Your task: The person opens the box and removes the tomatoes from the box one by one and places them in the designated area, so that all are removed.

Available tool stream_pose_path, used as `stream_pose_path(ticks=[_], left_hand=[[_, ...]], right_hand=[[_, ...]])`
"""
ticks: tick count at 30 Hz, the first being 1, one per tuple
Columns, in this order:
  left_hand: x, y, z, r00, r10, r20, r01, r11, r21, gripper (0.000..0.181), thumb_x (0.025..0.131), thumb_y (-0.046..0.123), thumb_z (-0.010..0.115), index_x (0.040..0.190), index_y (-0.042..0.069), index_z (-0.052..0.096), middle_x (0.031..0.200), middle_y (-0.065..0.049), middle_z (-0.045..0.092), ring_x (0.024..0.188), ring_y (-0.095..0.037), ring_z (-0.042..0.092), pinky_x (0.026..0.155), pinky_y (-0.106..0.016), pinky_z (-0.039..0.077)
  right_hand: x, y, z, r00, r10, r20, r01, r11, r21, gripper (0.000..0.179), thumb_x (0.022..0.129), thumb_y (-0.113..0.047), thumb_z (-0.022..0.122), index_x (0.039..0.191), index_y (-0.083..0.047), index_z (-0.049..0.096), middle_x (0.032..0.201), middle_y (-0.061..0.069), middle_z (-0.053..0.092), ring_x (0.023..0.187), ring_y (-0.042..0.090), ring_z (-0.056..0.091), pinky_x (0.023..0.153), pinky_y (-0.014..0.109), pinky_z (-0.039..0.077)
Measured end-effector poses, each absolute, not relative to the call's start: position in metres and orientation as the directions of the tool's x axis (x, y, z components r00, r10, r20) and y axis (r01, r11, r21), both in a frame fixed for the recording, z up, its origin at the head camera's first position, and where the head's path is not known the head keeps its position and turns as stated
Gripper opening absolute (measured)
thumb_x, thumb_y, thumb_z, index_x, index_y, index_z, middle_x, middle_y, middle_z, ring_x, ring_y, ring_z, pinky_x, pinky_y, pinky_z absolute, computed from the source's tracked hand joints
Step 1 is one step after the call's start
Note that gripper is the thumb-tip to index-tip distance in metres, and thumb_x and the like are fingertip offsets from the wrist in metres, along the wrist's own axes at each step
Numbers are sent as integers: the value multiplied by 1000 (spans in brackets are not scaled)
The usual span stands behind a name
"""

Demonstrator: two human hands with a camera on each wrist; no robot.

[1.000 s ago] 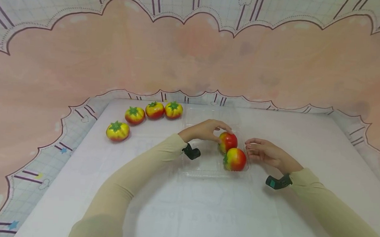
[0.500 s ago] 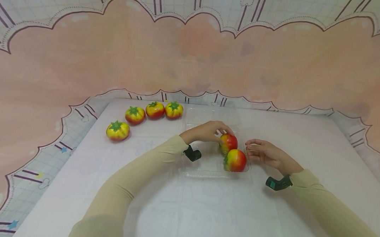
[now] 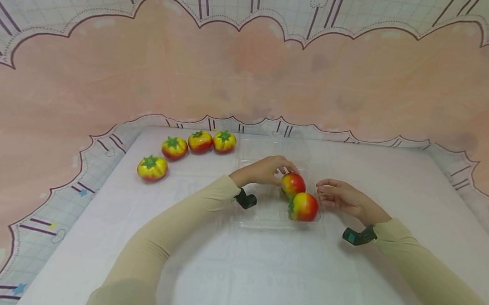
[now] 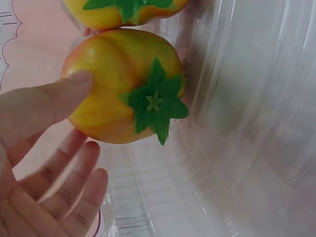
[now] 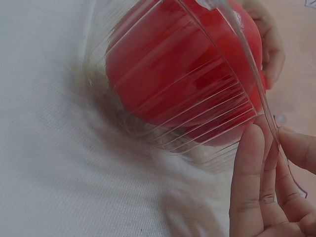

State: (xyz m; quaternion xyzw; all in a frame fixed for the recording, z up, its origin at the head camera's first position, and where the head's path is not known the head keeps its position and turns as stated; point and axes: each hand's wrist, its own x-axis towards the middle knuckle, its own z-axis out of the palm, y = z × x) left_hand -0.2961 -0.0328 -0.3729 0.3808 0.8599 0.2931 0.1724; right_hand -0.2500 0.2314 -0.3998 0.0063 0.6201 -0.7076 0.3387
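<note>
A clear plastic clamshell box [image 3: 262, 224] lies with its lid folded back, and two red-and-yellow tomatoes sit along its right side. My left hand [image 3: 264, 170] grips the farther tomato [image 3: 295, 184]. In the left wrist view the thumb presses that tomato's yellow skin [image 4: 106, 106] beside its green star-shaped leaf. The nearer tomato [image 3: 304, 207] rests against it in the box's near right corner. At the right wall, my right hand [image 3: 345, 200] pinches the box's rim [image 5: 264, 106] between thumb and fingers, as the right wrist view shows.
Several more tomatoes are on the white table [image 3: 239, 270] at the back left: one tomato [image 3: 152, 168] stands apart, others such as the rightmost tomato [image 3: 224, 142] form a row. The box's lid [image 3: 271, 149] extends toward the patterned backdrop [image 3: 248, 75].
My left hand and the farther tomato have sunk very slightly toward the nearer one. My right hand stays at the box's right rim.
</note>
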Motion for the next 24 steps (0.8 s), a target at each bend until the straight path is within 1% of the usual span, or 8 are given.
stream_pose_path(ticks=[3, 7, 11, 13, 19, 24], left_hand=[[-294, -32, -372, -644, 762, -67, 566, 534, 628, 42, 83, 8, 69, 123, 13, 57, 129, -5, 58, 118, -20, 54, 102, -36, 46], [-292, -30, -372, -624, 779, -59, 583, 515, 628, 42, 82, 8, 70, 121, 12, 56, 126, -4, 60, 120, -19, 53, 107, -37, 42], [-292, -29, -374, -607, 793, -55, 606, 507, 614, 47, 82, 6, 70, 126, 11, 55, 129, -4, 58, 119, -18, 52, 108, -35, 41], [-293, -27, -375, -603, 795, -62, 623, 518, 586, 50, 82, 6, 70, 129, 13, 55, 130, -4, 57, 118, -17, 51, 107, -33, 42], [-291, -24, -374, -622, 776, -105, 626, 573, 528, 54, 80, 8, 73, 130, 18, 57, 125, -5, 54, 114, -17, 50, 103, -29, 45], [-288, -25, -374, -637, 765, -95, 613, 577, 539, 52, 80, 11, 73, 129, 18, 56, 125, -5, 53, 115, -16, 50, 104, -28, 44]], right_hand=[[-250, 231, -400, -773, -471, -426, 483, -1, -875, 12, 96, -11, 52, 93, -16, 62, 87, -2, 65, 77, 9, 63, 77, 18, 56], [-249, 232, -399, -773, -474, -422, 480, -2, -877, 12, 96, -10, 51, 94, -16, 61, 87, -2, 65, 77, 9, 64, 77, 18, 56], [-249, 232, -399, -770, -486, -414, 477, -7, -879, 12, 96, -10, 51, 94, -16, 61, 87, -2, 65, 77, 9, 64, 77, 18, 56], [-249, 232, -399, -769, -489, -411, 475, -8, -880, 12, 96, -10, 51, 95, -15, 61, 87, -3, 66, 77, 9, 64, 77, 18, 56], [-249, 233, -400, -769, -495, -405, 474, -14, -881, 14, 97, -9, 49, 94, -15, 61, 86, -3, 66, 76, 9, 64, 77, 18, 56], [-249, 233, -401, -769, -496, -403, 472, -15, -882, 13, 97, -10, 48, 95, -15, 61, 86, -3, 66, 76, 8, 64, 77, 18, 56]])
